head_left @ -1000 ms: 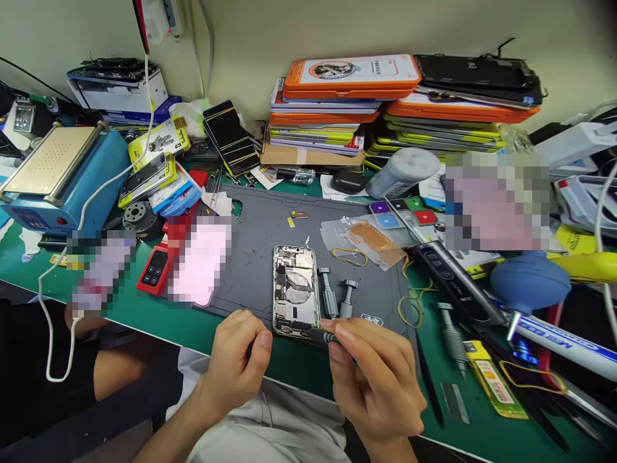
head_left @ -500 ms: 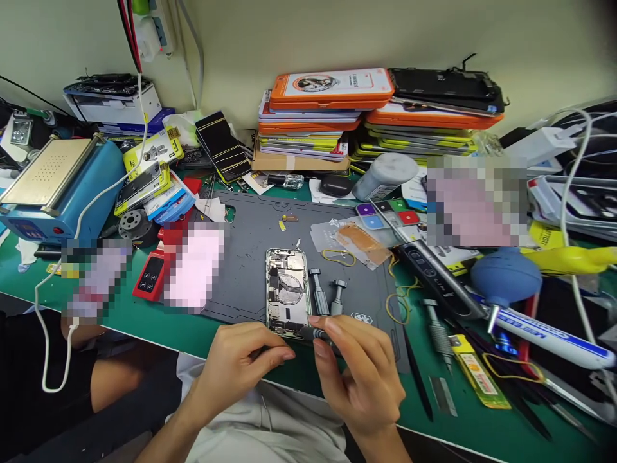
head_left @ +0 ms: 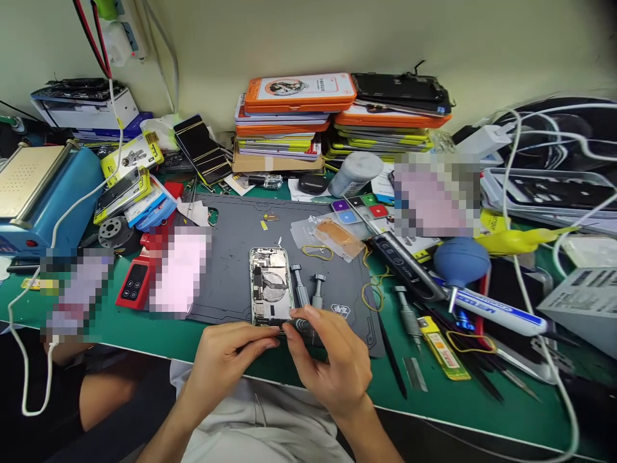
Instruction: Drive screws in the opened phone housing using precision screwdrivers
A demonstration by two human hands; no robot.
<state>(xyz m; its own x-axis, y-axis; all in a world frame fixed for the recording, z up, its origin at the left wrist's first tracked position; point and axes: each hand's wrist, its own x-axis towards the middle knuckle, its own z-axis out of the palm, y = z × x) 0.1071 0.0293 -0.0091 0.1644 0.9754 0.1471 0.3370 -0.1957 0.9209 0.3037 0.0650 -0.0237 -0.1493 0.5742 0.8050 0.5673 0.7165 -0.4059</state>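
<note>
An opened phone [head_left: 268, 286], back off and inner parts showing, lies upright on the dark grey work mat [head_left: 231, 244]. My right hand [head_left: 330, 363] pinches a small dark screwdriver [head_left: 301, 326] at the phone's lower right corner. My left hand [head_left: 224, 363] is closed in a pinch at the phone's bottom edge, holding a thin dark tool I cannot make out. The fingertips of both hands nearly meet there. Two grey screwdriver handles [head_left: 308, 292] lie on the mat just right of the phone.
Stacked orange and yellow boxes [head_left: 299, 112] line the back wall. A blue hot plate machine [head_left: 33, 186] stands far left. A blue dust blower [head_left: 460, 262], tweezers, pens and rubber bands crowd the green desk on the right. White cables [head_left: 515, 212] loop at right. Another person's forearm [head_left: 101, 392] rests lower left.
The view has swung right and slightly up. My two hands have drawn together at the phone's bottom edge, the left fingers now extended in a pinch toward the screwdriver tip.
</note>
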